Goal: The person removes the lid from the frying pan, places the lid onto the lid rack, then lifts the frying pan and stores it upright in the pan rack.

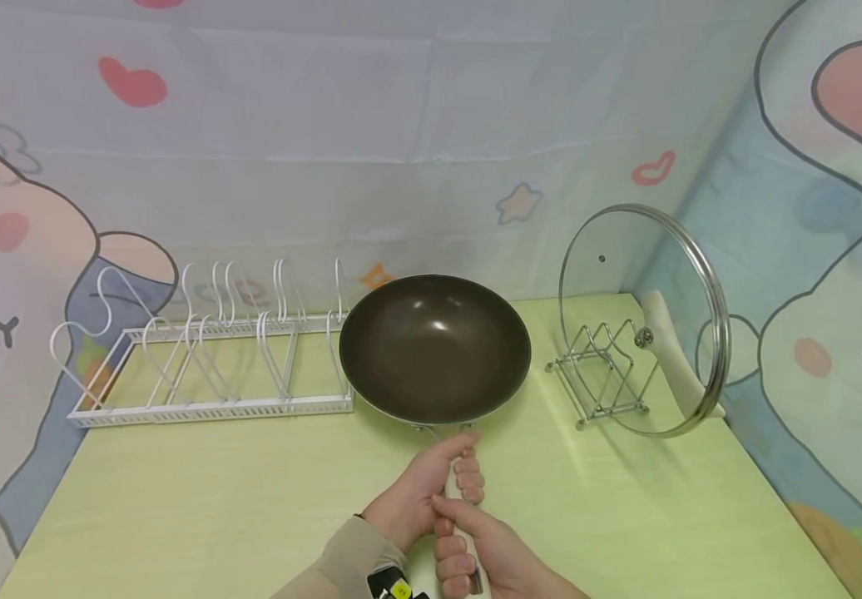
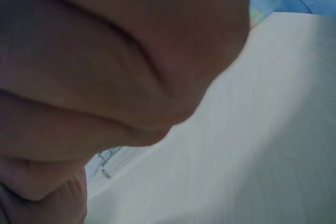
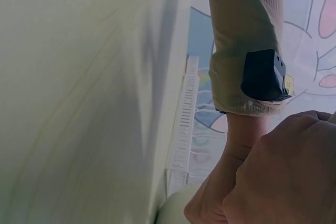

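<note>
A dark brown wok (image 1: pixel 434 349) with a long cream handle is in the middle of the head view, its open side facing up. My left hand (image 1: pixel 427 482) grips the handle close to the pan, thumb laid along the top. Just behind it my right hand (image 1: pixel 483 549) holds the same handle nearer its end, fingers wrapped round it. In the left wrist view the curled fingers (image 2: pixel 89 77) fill the upper left. The right wrist view shows the right hand (image 3: pixel 289 171) beside the left, with a pale rounded part of the wok (image 3: pixel 178 205) below.
A white wire rack (image 1: pixel 214 408) with upright loops stands on the left of the pale green table (image 1: pixel 236 499). At the right, a glass lid (image 1: pixel 629 249) with a metal rim and cream handle leans in a small metal stand (image 1: pixel 603 391). Printed cloth (image 1: pixel 311 116) hangs behind.
</note>
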Tool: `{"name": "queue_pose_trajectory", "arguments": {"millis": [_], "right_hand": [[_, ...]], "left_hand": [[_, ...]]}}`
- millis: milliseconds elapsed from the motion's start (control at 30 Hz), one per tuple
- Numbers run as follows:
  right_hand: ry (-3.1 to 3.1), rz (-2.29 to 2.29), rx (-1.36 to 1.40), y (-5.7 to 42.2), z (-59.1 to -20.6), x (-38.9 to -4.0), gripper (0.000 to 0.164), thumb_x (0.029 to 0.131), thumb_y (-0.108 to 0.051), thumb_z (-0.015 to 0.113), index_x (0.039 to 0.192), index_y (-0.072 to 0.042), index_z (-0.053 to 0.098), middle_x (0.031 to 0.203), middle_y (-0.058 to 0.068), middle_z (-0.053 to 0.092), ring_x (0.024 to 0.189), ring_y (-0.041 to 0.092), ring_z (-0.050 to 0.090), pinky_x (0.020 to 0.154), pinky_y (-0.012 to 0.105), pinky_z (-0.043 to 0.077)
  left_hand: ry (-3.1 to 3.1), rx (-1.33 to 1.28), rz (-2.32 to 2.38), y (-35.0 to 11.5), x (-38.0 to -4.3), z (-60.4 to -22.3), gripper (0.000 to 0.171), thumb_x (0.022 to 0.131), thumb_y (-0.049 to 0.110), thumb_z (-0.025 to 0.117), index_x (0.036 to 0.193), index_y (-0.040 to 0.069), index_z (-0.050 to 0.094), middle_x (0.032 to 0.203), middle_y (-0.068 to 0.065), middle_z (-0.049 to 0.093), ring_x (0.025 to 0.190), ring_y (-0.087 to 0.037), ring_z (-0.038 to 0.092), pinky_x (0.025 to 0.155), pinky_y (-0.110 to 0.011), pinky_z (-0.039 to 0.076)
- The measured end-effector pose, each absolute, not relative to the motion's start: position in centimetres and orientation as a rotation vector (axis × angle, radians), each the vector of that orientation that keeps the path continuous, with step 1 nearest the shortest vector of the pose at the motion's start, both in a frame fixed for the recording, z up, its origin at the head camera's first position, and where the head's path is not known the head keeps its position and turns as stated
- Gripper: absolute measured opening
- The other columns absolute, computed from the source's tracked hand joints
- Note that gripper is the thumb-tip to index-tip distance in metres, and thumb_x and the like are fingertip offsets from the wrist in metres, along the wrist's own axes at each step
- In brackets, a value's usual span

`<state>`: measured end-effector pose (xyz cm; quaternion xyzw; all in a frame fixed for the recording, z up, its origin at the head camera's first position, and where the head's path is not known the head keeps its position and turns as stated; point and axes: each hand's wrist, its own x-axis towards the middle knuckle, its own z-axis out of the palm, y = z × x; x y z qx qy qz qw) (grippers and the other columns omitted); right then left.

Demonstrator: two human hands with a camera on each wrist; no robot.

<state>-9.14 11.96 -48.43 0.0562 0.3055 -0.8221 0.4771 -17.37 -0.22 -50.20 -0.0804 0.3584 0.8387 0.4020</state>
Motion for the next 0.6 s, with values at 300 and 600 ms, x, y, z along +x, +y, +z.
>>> {"name": "queue_pose_trajectory", "arguments": {"millis": [300, 600], "right_hand": [[0.762, -2.005, 0.137, 11.64, -48.29, -9.15, 0.040, 0.113, -0.033, 0.041, 0.073, -0.026, 0.042, 0.056, -0.018, 0.036, 0.047, -0.006, 0.038, 0.051, 0.012, 0.023], [0.793, -1.979, 0.115, 11.66, -48.33, -9.31, 0.041, 0.110, -0.029, 0.041, 0.070, -0.024, 0.032, 0.054, -0.018, 0.034, 0.044, -0.006, 0.040, 0.049, 0.013, 0.023]], "left_hand": [[0.910, -0.168, 2.110, -0.33, -17.46, -50.13, 0.044, 0.115, 0.031, 0.045, 0.073, 0.023, 0.034, 0.056, 0.017, 0.037, 0.048, 0.003, 0.037, 0.050, -0.010, 0.033], [0.896, -0.164, 2.115, -0.27, -17.41, -50.21, 0.043, 0.115, 0.030, 0.045, 0.073, 0.023, 0.034, 0.055, 0.017, 0.037, 0.047, 0.003, 0.039, 0.051, -0.009, 0.030]]}}
